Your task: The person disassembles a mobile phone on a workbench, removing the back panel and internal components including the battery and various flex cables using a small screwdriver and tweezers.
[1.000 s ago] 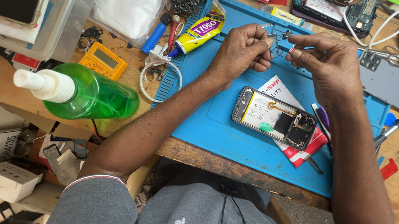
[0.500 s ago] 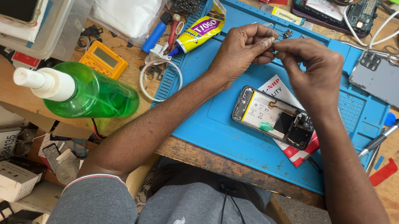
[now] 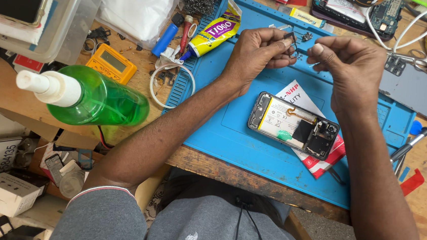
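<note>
My left hand [image 3: 259,52] pinches a tiny dark metal part [image 3: 292,40] between thumb and fingertips, above the far side of the blue work mat [image 3: 232,137]. My right hand [image 3: 352,65] hovers close beside it with fingers curled, a thin sliver-like piece at its fingertips; what it is I cannot make out. An opened phone [image 3: 294,125] with battery and inner boards exposed lies on the mat below both hands, resting partly on a red and white packet [image 3: 321,164].
A green spray bottle [image 3: 93,98] lies at left on the wooden bench, near a yellow multimeter [image 3: 111,63]. A yellow glue tube [image 3: 215,31], blue pen, white ring of tape, grey phone back cover [image 3: 416,90], scissors, cables and circuit boards crowd the far edge.
Both hands drew together over the mat's far side, then the right hand pulled slightly away to the right. The left hand still pinches the small part. The phone has not moved.
</note>
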